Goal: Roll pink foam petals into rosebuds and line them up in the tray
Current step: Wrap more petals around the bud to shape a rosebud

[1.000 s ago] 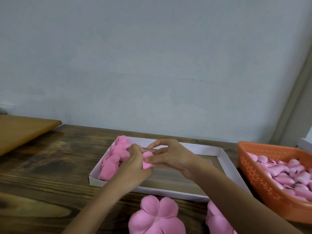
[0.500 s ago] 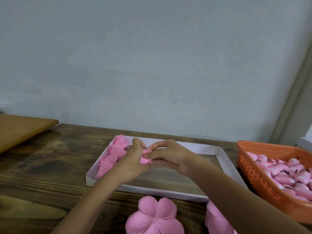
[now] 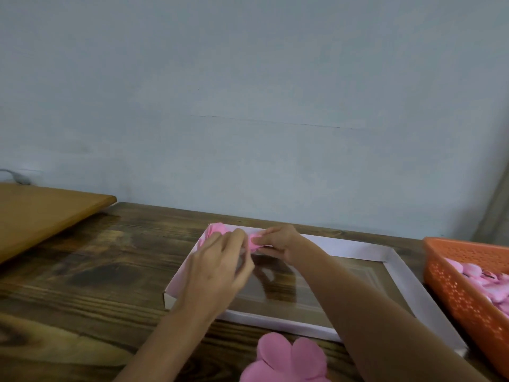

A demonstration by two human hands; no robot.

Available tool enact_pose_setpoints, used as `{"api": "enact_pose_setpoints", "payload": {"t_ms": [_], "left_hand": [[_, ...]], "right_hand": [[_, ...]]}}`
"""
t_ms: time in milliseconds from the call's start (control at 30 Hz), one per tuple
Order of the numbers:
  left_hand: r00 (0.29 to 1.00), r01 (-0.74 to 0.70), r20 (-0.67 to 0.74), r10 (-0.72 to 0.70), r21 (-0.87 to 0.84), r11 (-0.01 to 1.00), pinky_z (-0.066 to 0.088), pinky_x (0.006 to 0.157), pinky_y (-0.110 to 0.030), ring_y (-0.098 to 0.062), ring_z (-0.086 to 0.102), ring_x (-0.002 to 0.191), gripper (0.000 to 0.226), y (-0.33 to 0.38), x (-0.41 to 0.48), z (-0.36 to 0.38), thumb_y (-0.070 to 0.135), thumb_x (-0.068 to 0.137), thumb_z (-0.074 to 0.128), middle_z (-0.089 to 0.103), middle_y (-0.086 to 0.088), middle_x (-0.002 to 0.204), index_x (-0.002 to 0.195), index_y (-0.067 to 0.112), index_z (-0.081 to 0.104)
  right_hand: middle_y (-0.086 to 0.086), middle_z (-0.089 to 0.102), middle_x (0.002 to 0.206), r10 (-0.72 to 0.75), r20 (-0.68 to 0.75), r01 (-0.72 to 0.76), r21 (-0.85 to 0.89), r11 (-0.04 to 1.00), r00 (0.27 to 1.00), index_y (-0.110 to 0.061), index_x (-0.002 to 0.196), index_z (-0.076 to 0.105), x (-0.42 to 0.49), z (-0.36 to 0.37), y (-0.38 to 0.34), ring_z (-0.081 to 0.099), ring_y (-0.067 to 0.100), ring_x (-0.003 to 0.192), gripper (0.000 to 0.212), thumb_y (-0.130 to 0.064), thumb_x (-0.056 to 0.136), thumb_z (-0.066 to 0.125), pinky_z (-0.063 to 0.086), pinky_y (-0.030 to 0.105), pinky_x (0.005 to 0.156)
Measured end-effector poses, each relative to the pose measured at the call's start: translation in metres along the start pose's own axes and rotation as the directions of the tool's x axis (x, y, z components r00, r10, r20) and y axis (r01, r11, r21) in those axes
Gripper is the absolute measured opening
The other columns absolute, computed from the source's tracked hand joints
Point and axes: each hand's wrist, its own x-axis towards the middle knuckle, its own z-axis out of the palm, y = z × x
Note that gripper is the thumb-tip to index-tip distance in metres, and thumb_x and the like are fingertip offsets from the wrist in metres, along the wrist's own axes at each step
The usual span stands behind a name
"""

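A white shallow tray (image 3: 355, 248) lies on the dark wooden table. Both hands meet over its far left part. My right hand (image 3: 281, 242) pinches a small rolled pink rosebud (image 3: 254, 241), and the fingertips of my left hand (image 3: 217, 268) pinch the same rosebud from the left. Behind my left hand, finished pink rosebuds (image 3: 217, 230) sit in the tray's far left corner; most of that row is hidden by the hand. A flat pink foam petal flower (image 3: 289, 359) lies on the table in front of the tray.
An orange plastic basket (image 3: 451, 274) with several pink foam pieces (image 3: 484, 279) stands at the right edge. A lighter wooden board (image 3: 41, 213) sits at the far left. A pale wall rises right behind the table (image 3: 91, 271).
Both hands moved farther back over the tray with the rosebud, toward the row in its far left corner. The view shifted, so the tray appears lower and more to the right.
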Motion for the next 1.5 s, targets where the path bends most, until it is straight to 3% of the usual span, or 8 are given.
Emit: {"api": "enact_pose_setpoints", "payload": {"t_ms": [200, 367, 533, 900, 1133, 1233, 1300, 1500], "left_hand": [[0.970, -0.204, -0.127, 0.205, 0.020, 0.979, 0.029, 0.060, -0.018, -0.004, 0.033, 0.072, 0.007, 0.010, 0.000, -0.001, 0.015, 0.091, 0.065, 0.056, 0.004, 0.070, 0.087, 0.016, 0.059], [0.933, -0.316, -0.184, 0.311, 0.001, 0.949, 0.040, 0.051, -0.024, -0.015, 0.051, 0.063, 0.009, 0.019, 0.001, -0.005, 0.015, 0.090, 0.066, 0.059, 0.000, 0.069, 0.082, 0.012, 0.064], [0.941, -0.314, -0.138, 0.310, -0.012, 0.949, 0.044, 0.047, -0.029, -0.017, 0.053, 0.063, 0.011, 0.020, 0.001, -0.007, 0.017, 0.087, 0.070, 0.060, 0.000, 0.070, 0.079, 0.011, 0.067], [0.953, -0.297, -0.080, 0.292, -0.059, 0.953, 0.043, 0.047, -0.030, -0.015, 0.053, 0.066, 0.012, 0.016, 0.002, -0.007, 0.024, 0.094, 0.063, 0.060, 0.003, 0.073, 0.086, 0.014, 0.063], [0.943, -0.329, -0.059, 0.327, -0.026, 0.944, 0.042, 0.043, -0.035, -0.019, 0.052, 0.062, 0.016, 0.018, 0.002, -0.006, 0.022, 0.090, 0.067, 0.062, -0.001, 0.071, 0.079, 0.010, 0.067], [0.945, -0.325, -0.049, 0.324, -0.020, 0.946, 0.042, 0.043, -0.036, -0.020, 0.052, 0.062, 0.017, 0.018, 0.002, -0.007, 0.023, 0.091, 0.064, 0.061, -0.002, 0.070, 0.080, 0.009, 0.068], [0.944, -0.327, -0.049, 0.326, -0.016, 0.945, 0.041, 0.043, -0.034, -0.019, 0.052, 0.063, 0.018, 0.019, 0.002, -0.008, 0.023, 0.092, 0.062, 0.061, -0.001, 0.071, 0.082, 0.010, 0.069], [0.943, -0.326, -0.069, 0.324, -0.024, 0.945, 0.041, 0.043, -0.031, -0.017, 0.051, 0.064, 0.014, 0.019, 0.003, -0.008, 0.022, 0.092, 0.063, 0.060, 0.001, 0.071, 0.084, 0.011, 0.068]], "right_hand": [[0.023, 0.069, 0.104, 0.026, -0.089, -0.028, -0.027, 0.999, 0.996, 0.013, 0.108, 0.067, 0.021, 0.012, -0.002, 0.068, 0.026, 0.075, 0.030, 0.019, 0.080, 0.076, 0.055, 0.024, 0.041], [0.031, 0.063, 0.127, 0.039, -0.099, -0.049, -0.099, 0.994, 0.994, 0.018, 0.125, 0.058, 0.021, 0.025, -0.003, 0.064, 0.028, 0.076, 0.041, 0.014, 0.087, 0.073, 0.046, 0.020, 0.033], [0.027, 0.064, 0.121, 0.039, -0.133, -0.061, -0.172, 0.983, 0.990, 0.015, 0.120, 0.059, 0.021, 0.025, -0.006, 0.057, 0.024, 0.069, 0.034, 0.015, 0.088, 0.071, 0.037, 0.017, 0.026], [0.016, 0.068, 0.092, 0.240, -0.009, -0.211, -0.506, 0.836, 0.971, 0.009, 0.126, 0.061, 0.034, 0.001, -0.051, 0.068, 0.019, 0.074, 0.027, 0.003, 0.099, 0.063, 0.063, 0.026, 0.073], [0.012, 0.066, 0.073, 0.073, -0.040, -0.079, -0.744, 0.663, 0.996, -0.001, 0.102, 0.063, 0.044, 0.029, -0.053, 0.067, 0.020, 0.071, 0.003, -0.001, 0.098, 0.063, 0.060, 0.032, 0.086], [-0.001, 0.060, 0.052, -0.163, -0.075, 0.013, -0.877, 0.480, 0.984, -0.016, 0.071, 0.050, 0.045, 0.039, -0.047, 0.062, 0.018, 0.067, 0.027, -0.006, 0.085, 0.070, 0.055, 0.025, 0.062], [-0.002, 0.058, 0.067, -0.281, -0.079, 0.057, -0.894, 0.445, 0.956, -0.017, 0.074, 0.046, 0.045, 0.044, -0.039, 0.059, 0.020, 0.074, 0.027, -0.008, 0.079, 0.071, 0.043, 0.023, 0.054], [0.007, 0.073, 0.107, -0.355, -0.108, 0.112, -0.830, 0.546, 0.929, -0.009, 0.110, 0.066, 0.049, 0.046, -0.023, 0.069, 0.026, 0.103, 0.033, -0.012, 0.080, 0.078, 0.058, 0.035, 0.089]]}}
